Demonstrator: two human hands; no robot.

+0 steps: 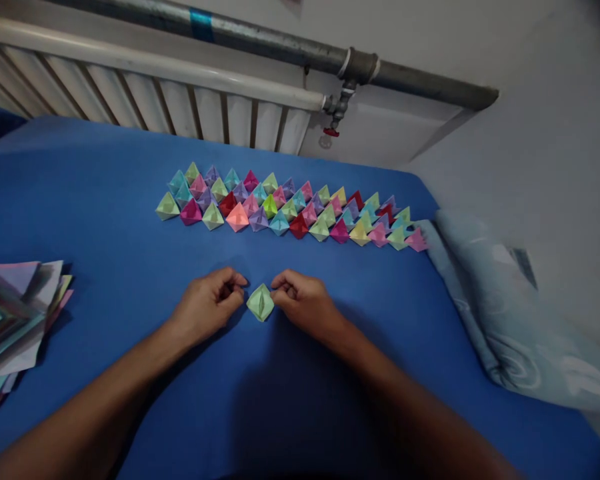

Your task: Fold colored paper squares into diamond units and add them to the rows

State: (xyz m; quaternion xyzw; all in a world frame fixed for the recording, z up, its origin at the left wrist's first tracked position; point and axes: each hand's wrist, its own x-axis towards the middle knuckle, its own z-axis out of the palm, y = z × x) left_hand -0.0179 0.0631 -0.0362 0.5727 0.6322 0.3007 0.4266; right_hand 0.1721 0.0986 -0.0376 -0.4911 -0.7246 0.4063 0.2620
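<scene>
A small light-green origami paper boat (261, 303), diamond-shaped from above with a raised ridge along its middle, is between my two hands over the blue surface. My right hand (305, 300) has its thumb and curled forefinger closed at the boat's right corner. Just off the left corner is my left hand (213, 300), fingers curled, with a small gap between thumb and forefinger and nothing seen in it. Beyond the hands, many similar folded paper boats (279, 223) in green, pink, red, purple, blue and yellow stand in close rows.
A stack of coloured paper sheets (40, 333) lies at the left edge on the blue sheet (105, 200). On the right is a folded pale-blue patterned cloth (510, 327) against the wall. A white radiator (210, 113) and a metal pipe (280, 50) with a red-handled valve run behind.
</scene>
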